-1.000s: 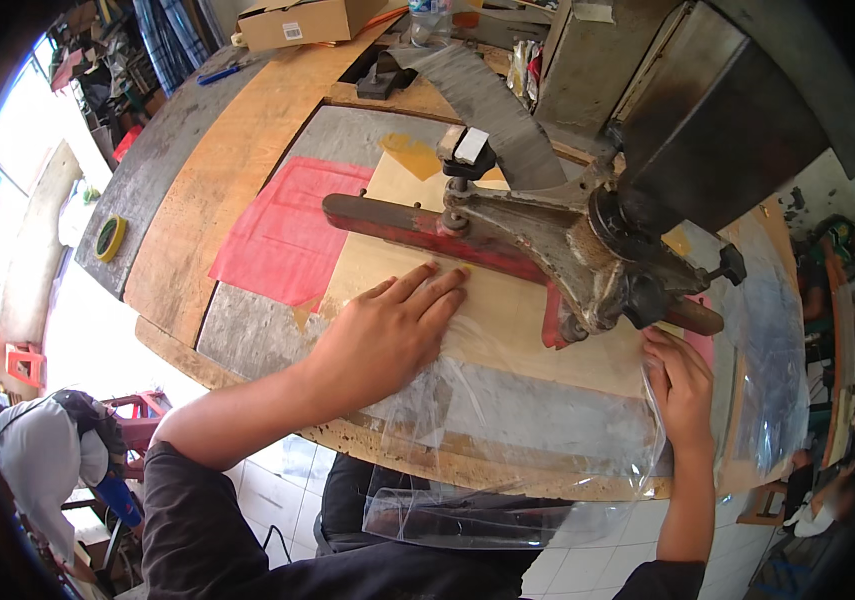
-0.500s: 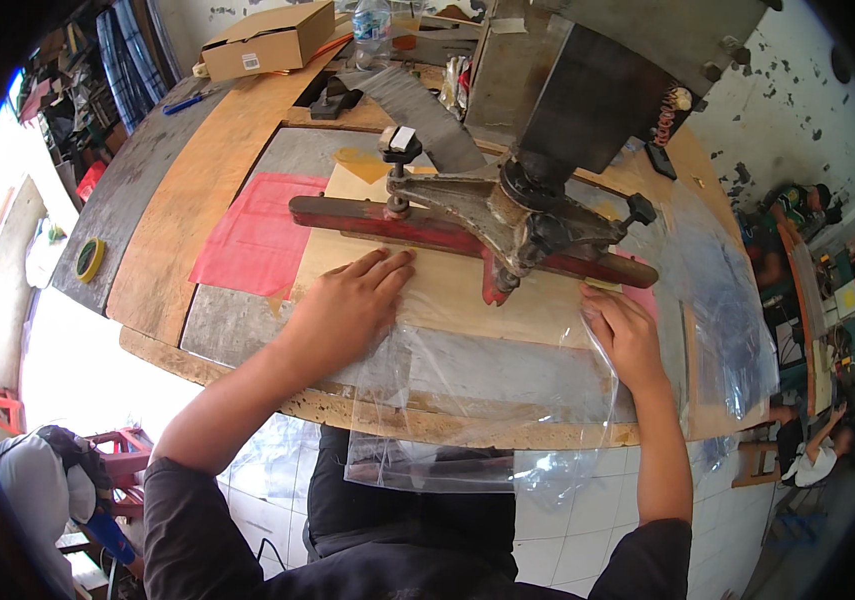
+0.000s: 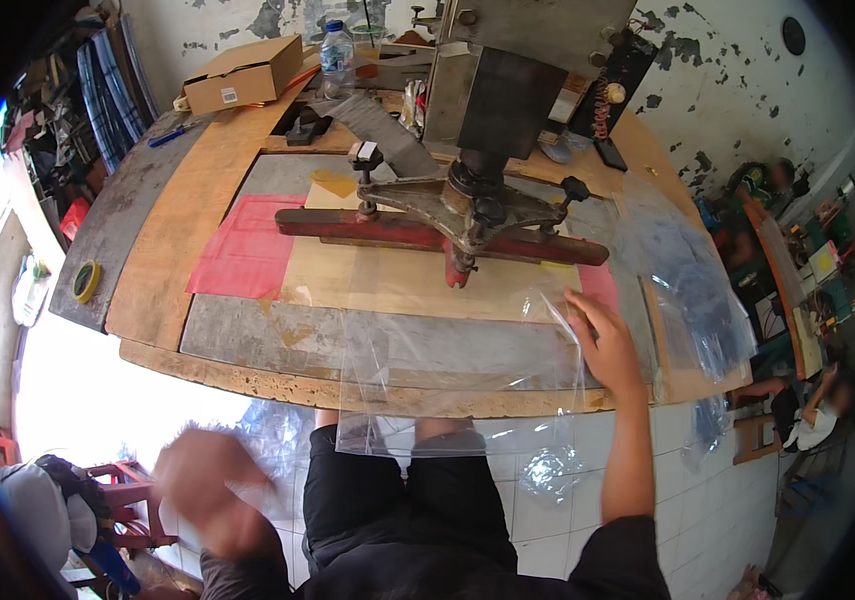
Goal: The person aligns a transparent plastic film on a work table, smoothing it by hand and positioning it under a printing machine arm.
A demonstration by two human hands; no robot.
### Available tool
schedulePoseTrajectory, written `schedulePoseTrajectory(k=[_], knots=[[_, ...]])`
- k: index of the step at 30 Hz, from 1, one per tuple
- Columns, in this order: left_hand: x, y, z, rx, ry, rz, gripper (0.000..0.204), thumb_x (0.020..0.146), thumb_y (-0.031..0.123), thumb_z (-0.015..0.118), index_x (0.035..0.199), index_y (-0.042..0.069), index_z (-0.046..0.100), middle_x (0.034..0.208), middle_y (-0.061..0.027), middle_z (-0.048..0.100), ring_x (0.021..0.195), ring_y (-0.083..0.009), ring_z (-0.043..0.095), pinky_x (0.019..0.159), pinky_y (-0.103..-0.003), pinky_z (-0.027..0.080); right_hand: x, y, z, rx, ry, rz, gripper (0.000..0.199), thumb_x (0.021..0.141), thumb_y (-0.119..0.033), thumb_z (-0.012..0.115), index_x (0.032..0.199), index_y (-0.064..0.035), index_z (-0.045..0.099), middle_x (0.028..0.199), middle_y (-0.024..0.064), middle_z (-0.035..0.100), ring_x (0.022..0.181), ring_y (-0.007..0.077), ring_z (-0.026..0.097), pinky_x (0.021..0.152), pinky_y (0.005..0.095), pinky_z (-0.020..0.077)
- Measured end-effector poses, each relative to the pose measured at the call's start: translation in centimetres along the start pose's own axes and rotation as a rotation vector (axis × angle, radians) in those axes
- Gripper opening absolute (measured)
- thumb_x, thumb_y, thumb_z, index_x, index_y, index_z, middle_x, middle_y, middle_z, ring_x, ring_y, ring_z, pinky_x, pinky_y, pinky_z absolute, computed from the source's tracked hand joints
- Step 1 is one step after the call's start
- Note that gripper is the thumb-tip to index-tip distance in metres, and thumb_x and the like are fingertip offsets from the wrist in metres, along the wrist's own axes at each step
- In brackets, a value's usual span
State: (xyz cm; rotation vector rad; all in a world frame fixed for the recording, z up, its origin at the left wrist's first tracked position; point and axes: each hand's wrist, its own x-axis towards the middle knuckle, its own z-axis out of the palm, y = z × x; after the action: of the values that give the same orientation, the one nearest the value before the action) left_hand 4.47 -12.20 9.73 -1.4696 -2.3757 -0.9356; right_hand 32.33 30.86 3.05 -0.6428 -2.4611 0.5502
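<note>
Down at 7 o'clock, the left hand [image 3: 209, 488] is off the bench, below its front edge, blurred; can't tell if fingers are spread or closed, holds nothing I can see. Clear plastic bag [image 3: 457, 375] lies flat across the front of the wooden workbench [image 3: 152, 270] at approx 6 o'clock, its lower end hanging over the edge above the person's dark trousers. Right hand [image 3: 602, 340] at approx 4 o'clock rests on the bag's top right corner, fingers close together & pressed flat on the film, thumb side toward the bag; so the bag stretches from that hand toward 9 o'clock and down.

Yellow tape roll [image 3: 85, 281] sits at 9 o'clock on the grey board's edge. Brown cardboard box [image 3: 244, 73], rectangular w/ small white label on its side, at 11 o'clock. Pink sheet [image 3: 242, 250] lies left of centre under the red bar [image 3: 387, 228] of the press machine [image 3: 492, 190], centre to 12 o'clock. Clear water bottle [image 3: 337, 57] w/ pale label stands just right of the box. More clear plastic [image 3: 692, 290] drapes at 3 o'clock over the bench's right end.
</note>
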Motion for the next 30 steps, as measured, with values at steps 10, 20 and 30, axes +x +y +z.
schedulePoseTrajectory(k=[10, 20, 30], knots=[[3.2, 10.7, -3.9, -1.127, 0.312, 1.226, 0.078, 0.095, 0.001, 0.057, 0.169, 0.019, 0.042, 0.072, 0.0018, 0.067, 0.047, -0.0044, 0.045, 0.047, -0.022, 0.029, -5.9, 0.2, -0.4, -0.069, 0.350, 0.179, 0.027, 0.106, -0.017, 0.069, 0.125, -0.0002, 0.074, 0.121, 0.0172, 0.078, 0.112, 0.0368, 0.075, 0.099, 0.0410, 0.0561], [2.0, 10.8, -2.9, -1.322, 0.388, 1.237, 0.024, 0.096, 0.015, 0.073, 0.119, 0.021, 0.072, 0.071, 0.0059, 0.061, 0.049, -0.0046, 0.046, 0.052, -0.029, 0.025, -6.5, 0.2, 0.7, 0.007, 0.344, 0.187, 0.025, 0.106, -0.020, 0.068, 0.122, -0.0016, 0.075, 0.119, 0.0180, 0.078, 0.113, 0.0372, 0.074, 0.100, 0.0415, 0.0551], [-3.3, 20.9, 7.2, -2.881, -0.524, 0.668, 0.055, 0.106, 0.054, 0.055, 0.120, 0.000, 0.055, 0.145, -0.0524, 0.048, 0.146, -0.0627, 0.046, 0.113, -0.067, 0.045, -6.0, 0.9, 0.0, -0.027, 0.306, 0.351, 0.031, 0.110, -0.028, 0.066, 0.129, -0.0051, 0.075, 0.125, 0.0149, 0.078, 0.117, 0.0284, 0.073, 0.104, 0.0385, 0.0528]])
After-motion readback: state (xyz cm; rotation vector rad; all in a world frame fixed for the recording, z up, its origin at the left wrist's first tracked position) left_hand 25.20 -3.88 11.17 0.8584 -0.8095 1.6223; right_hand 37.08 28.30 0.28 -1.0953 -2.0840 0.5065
